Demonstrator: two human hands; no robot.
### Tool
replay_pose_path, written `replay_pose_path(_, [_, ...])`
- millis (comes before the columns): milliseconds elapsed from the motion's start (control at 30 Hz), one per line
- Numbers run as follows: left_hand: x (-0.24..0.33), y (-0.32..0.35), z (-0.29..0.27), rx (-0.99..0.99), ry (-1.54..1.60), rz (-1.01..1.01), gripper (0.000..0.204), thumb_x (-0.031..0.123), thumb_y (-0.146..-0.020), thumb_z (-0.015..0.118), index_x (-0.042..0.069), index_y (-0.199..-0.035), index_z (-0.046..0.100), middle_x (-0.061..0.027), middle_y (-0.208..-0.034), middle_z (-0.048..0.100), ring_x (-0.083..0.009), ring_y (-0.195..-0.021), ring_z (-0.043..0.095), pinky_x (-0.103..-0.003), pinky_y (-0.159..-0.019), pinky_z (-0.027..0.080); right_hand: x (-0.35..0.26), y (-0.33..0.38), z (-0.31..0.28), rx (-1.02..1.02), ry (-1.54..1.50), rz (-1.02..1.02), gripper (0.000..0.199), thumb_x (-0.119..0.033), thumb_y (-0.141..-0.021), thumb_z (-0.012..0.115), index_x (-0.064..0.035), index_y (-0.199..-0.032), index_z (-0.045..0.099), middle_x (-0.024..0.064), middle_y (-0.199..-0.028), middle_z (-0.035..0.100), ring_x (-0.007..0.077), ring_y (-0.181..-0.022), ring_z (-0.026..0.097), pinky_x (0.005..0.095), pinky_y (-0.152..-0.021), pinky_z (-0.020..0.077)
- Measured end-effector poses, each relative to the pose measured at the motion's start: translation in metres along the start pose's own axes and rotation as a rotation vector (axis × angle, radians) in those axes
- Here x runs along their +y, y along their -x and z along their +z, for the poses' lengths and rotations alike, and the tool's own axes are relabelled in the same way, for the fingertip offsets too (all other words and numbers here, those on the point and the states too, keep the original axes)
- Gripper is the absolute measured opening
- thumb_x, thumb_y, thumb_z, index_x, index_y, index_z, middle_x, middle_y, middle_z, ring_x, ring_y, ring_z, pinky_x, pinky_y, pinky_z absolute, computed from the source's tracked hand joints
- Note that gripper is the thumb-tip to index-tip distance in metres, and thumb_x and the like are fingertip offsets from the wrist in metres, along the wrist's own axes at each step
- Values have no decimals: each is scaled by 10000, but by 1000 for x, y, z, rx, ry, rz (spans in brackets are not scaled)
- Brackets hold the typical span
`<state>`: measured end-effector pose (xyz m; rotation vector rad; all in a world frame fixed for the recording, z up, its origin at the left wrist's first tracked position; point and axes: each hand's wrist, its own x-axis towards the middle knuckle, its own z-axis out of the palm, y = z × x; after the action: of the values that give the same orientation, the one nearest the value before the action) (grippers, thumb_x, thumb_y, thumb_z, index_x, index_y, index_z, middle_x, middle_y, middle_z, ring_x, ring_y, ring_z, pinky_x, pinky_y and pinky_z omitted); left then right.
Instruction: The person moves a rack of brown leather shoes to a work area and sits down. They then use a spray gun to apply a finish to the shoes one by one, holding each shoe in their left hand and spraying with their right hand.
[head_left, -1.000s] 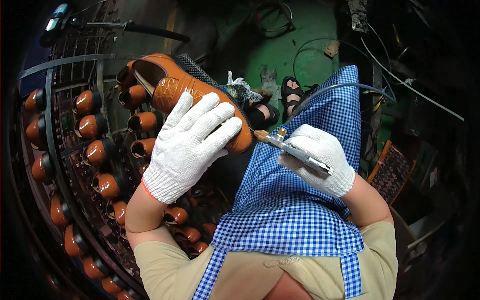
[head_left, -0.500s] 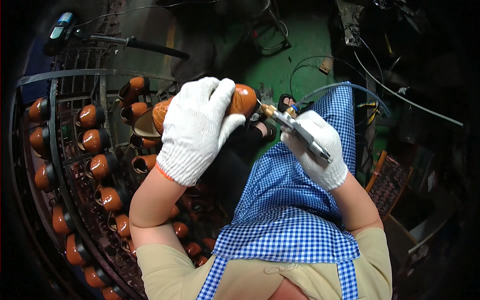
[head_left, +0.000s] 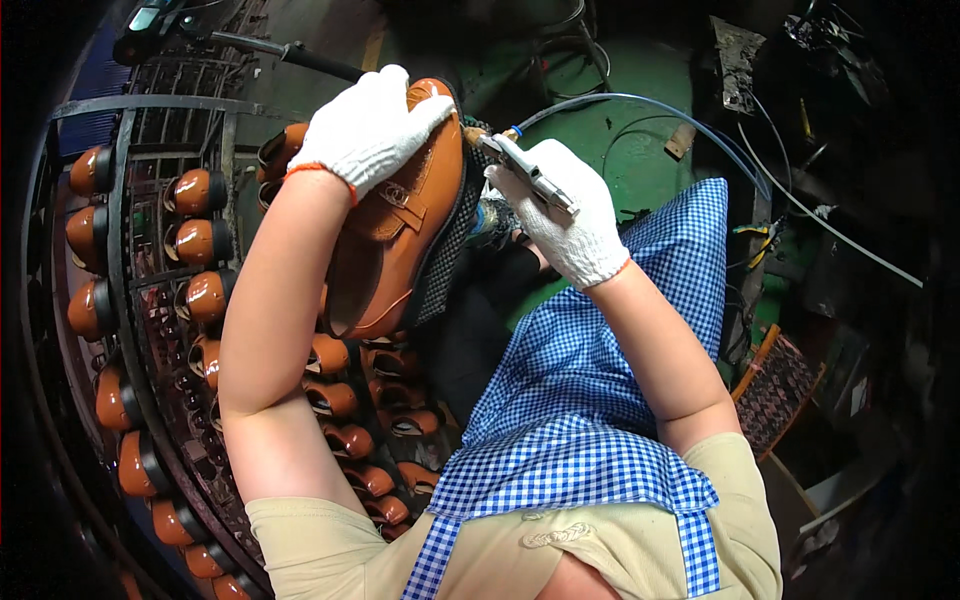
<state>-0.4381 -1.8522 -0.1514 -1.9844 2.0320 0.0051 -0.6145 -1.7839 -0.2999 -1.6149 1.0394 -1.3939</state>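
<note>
Along the left edge of the frame a dark metal rack [head_left: 130, 250] curves from top to bottom, its rails loaded with rows of brown shoes [head_left: 195, 190], toes out.

Just right of it, the bare left forearm rises from the lower left toward the upper middle, bent at the elbow and nearly upright. The left hand [head_left: 368, 128], in a white knit glove with an orange cuff band, sits at the top centre with the wrist bent over to the right. Its fingers are closed round the top end of a tan shoe [head_left: 395, 230], gripping it. The shoe hangs lengthwise below the hand, tilted, upper toward the camera, with a dark patterned sole edge on its right side.

Right of the shoe, the right hand [head_left: 565, 215], also white-gloved, is wrapped round a slim metal tool [head_left: 530, 172], which lies slantwise across the fingers. The tool's tip points up and left, at the shoe's upper right edge; whether it touches is unclear. A blue hose [head_left: 640, 102] arcs from the tool's front end to the right. The right forearm runs down and right to the shoulder at the lower right.

A blue checked apron [head_left: 590, 400] covers the lap from centre to lower middle, over green floor [head_left: 640, 150].
</note>
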Motion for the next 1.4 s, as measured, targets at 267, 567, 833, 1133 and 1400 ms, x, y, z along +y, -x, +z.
replay_pose_path(267, [-27, -10, 17, 7, 47, -111, 758, 724, -913, 551, 13, -1166, 627, -236, -1093, 712, -351, -1017, 708, -420, -913, 524, -5, 14, 3, -67, 69, 12, 237, -280, -913, 777, -51, -878, 727, 124, -749, 622, 289, -620, 644, 379, -561, 501])
replay_pose_path(567, [-39, -13, 27, 6, 53, -202, 871, 770, -896, 527, -8, -1278, 603, -273, -1215, 691, -393, -1141, 681, -430, -997, 503, -18, 35, -1, -102, 112, -14, 225, -296, -931, 760, -71, -924, 751, 120, -747, 643, 281, -633, 674, 368, -564, 530])
replay_pose_path(833, [-42, -14, 26, -24, 82, -228, 972, 793, -878, 521, -52, -1354, 566, -297, -1302, 652, -407, -1212, 649, -436, -1052, 480, -33, 59, -2, -127, 106, -45, 219, -265, -919, 767, -112, -1076, 777, 102, -831, 708, 264, -699, 709, 351, -616, 575])
replay_pose_path(1133, [-41, -14, 23, -48, 68, -243, 1026, 811, -874, 506, -67, -1404, 535, -308, -1360, 617, -401, -1263, 626, -431, -1089, 462, -35, 91, -1, -67, 279, -417, 324, -300, -894, 779, -201, -1201, 754, 51, -856, 685, 235, -688, 652, 353, -570, 506])
replay_pose_path(1400, [-46, -22, 25, -56, 61, -262, 1042, 815, -874, 502, -78, -1412, 521, -321, -1355, 611, -400, -1260, 626, -438, -1090, 468, -53, 100, -5, -208, 166, -145, 238, -308, -851, 816, -119, -926, 692, 65, -798, 610, 238, -695, 642, 347, -591, 514])
